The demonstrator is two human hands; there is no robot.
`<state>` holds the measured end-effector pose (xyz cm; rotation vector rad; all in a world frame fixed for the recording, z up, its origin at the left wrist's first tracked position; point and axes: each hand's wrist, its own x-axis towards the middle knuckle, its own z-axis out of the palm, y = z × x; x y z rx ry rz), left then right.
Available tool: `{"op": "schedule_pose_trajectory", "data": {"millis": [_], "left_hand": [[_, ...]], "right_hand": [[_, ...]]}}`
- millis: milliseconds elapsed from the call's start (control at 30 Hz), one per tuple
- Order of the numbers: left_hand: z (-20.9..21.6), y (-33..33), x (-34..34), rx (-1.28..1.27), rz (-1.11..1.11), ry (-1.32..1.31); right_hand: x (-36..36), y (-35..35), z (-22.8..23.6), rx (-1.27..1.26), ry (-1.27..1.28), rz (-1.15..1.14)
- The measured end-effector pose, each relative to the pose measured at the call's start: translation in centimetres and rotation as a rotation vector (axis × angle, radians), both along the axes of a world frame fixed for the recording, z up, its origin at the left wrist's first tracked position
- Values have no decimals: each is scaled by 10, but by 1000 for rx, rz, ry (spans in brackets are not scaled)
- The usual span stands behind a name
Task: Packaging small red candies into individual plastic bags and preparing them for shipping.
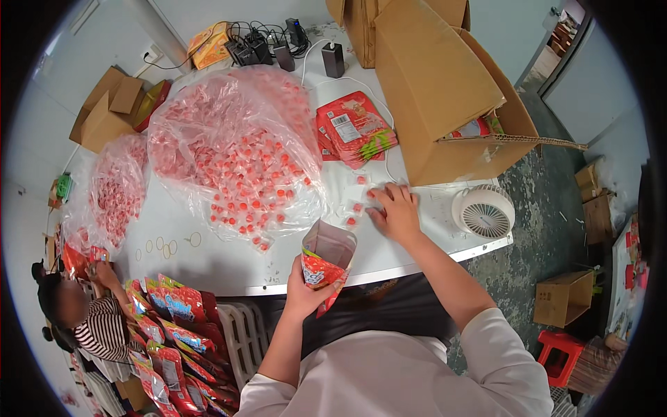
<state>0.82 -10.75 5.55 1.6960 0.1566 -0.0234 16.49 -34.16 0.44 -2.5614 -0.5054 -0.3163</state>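
Observation:
My left hand (303,295) grips a red printed pouch (321,272) just off the table's front edge. The pouch's mouth gapes upward, showing a pale grey inside; how much it holds is hidden. Over the tabletop to the right, my right hand (397,214) reaches down with thumb and fingers apart. Its fingertips are at a few small wrapped red candies (357,208), lying loose on the white surface. Left of them, a large clear plastic bag (240,156) spills many more of these candies. A stack of flat red pouches (356,128) lies beyond my right hand.
A white round fan (484,211) stands at the right corner, before a large cardboard box (445,76). Black chargers and cables (260,47) line the back. Filled pouches (177,333) stand at lower left, near another person (97,320). A second candy bag (114,187) sits left.

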Motion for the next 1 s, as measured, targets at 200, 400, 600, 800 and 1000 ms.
{"op": "schedule_pose_trajectory", "data": {"millis": [200, 400, 600, 800, 1000], "left_hand": [[-1, -3, 5, 154, 5, 41], [-2, -2, 22, 712, -24, -101], [2, -15, 28, 727, -88, -190], [2, -41, 26, 664, -63, -173], [0, -41, 18, 378, -19, -50]], "right_hand": [[2, -7, -27, 19, -170, 45], [-2, -7, 15, 926, 437, -69], [-23, 10, 92, 854, 863, 191], [-32, 28, 90, 998, 636, -25], [-38, 12, 116, 1754, 1002, 424]]}}
